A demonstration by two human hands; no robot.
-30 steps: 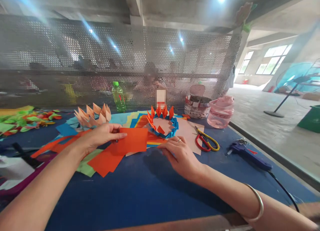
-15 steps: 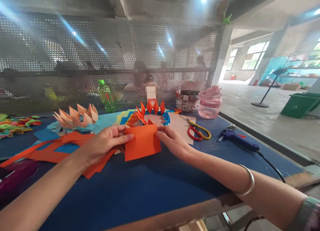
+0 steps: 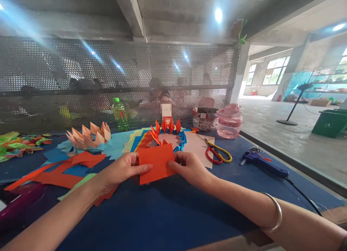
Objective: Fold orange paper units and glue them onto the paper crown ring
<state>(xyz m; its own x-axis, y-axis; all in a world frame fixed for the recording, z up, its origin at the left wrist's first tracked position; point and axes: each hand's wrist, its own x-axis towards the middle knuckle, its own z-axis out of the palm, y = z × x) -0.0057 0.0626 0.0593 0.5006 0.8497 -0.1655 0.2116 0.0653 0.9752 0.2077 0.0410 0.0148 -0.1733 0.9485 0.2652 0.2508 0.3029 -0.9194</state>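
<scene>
An orange square of paper is held up over the blue table, pinched on both sides. My left hand grips its left edge, thumb on top. My right hand grips its right edge. Just behind the sheet sits a ring of folded blue paper with orange points. Loose orange sheets lie under my left forearm.
Scissors and a blue glue gun with its cord lie to the right. A pink jar, a round tin and a green bottle stand by the perforated metal screen. A peach folded crown and paper scraps lie at left.
A second ago only my left hand held the orange sheet and my right lay on the table. My right hand has taken the sheet's right edge, and both hands have drawn it a little nearer.
</scene>
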